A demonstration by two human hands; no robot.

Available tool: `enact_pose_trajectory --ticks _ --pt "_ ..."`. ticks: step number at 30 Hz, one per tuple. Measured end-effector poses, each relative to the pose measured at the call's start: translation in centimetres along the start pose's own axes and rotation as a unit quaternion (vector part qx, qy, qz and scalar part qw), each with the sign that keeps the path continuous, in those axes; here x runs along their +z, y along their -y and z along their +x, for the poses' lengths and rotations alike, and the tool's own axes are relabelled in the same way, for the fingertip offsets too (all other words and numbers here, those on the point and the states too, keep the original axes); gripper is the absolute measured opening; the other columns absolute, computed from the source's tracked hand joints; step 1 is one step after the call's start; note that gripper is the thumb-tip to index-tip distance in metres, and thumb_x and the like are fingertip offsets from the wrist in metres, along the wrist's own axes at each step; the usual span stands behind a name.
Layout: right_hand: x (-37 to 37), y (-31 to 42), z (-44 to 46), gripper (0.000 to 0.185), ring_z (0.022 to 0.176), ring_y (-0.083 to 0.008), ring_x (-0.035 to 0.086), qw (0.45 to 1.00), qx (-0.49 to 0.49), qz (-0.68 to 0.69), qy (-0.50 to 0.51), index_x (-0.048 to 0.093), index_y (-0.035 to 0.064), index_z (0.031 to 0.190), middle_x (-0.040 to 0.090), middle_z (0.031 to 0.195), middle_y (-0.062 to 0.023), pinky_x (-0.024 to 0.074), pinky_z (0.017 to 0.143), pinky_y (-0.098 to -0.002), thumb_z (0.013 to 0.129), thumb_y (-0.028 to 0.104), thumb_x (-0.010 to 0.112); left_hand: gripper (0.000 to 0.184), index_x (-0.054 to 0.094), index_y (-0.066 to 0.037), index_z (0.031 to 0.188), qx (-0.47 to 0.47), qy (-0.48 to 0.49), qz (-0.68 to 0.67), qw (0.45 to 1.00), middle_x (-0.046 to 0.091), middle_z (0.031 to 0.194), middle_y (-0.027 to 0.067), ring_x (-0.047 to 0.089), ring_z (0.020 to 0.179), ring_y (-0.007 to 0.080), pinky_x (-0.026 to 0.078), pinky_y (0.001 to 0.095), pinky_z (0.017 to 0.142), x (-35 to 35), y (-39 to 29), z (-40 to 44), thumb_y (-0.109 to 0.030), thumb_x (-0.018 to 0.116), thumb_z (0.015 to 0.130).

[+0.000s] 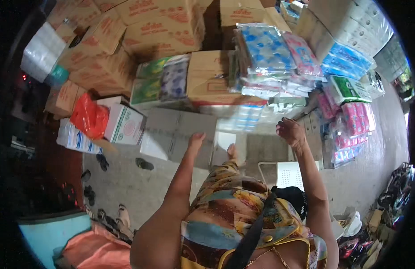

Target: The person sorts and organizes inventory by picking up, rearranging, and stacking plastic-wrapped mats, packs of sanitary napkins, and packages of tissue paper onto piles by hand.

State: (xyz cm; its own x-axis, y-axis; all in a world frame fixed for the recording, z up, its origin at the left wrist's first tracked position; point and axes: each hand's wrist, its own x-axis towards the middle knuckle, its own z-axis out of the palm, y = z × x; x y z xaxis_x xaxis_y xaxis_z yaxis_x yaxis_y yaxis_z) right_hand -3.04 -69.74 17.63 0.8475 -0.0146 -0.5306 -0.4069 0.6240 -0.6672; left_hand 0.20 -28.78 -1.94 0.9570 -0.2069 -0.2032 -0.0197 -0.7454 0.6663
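Note:
My left hand (197, 140) hangs over the front of a large plain cardboard box (165, 134); whether it touches the box I cannot tell. Its fingers are mostly hidden behind the back of the hand. My right hand (290, 131) is raised before the stacked goods, its fingers loosely bent and apart, with nothing visible in it. Beyond it lies a pile of plastic-wrapped packs (265, 49) with blue patterns. Pink packs (357, 119) are stacked to its right. One bare foot (233, 151) shows between my hands.
Printed brown cartons (160, 27) are stacked at the back. A red plastic bag (88, 115) rests beside a white box (124, 124) at the left. A white perforated chair (290, 175) stands by my right arm. Several dark slippers (144, 164) lie on the floor.

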Motion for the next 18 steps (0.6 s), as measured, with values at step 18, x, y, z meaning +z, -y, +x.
enact_pose_trajectory --ticks 18 --pt "12.4 -14.0 -7.7 0.013 0.069 -0.0203 0.056 0.975 0.155 -0.119 0.108 0.05 0.0047 0.091 0.056 0.08 -0.0087 0.0478 0.063 -0.0337 0.081 0.013 0.053 0.029 0.052 -0.007 0.083 -0.303 -0.086 -0.327 0.891 0.047 0.063 0.0018 0.046 0.051 0.0102 0.029 0.0246 0.035 -5.5 11.1 -27.0 -0.036 0.055 0.079"
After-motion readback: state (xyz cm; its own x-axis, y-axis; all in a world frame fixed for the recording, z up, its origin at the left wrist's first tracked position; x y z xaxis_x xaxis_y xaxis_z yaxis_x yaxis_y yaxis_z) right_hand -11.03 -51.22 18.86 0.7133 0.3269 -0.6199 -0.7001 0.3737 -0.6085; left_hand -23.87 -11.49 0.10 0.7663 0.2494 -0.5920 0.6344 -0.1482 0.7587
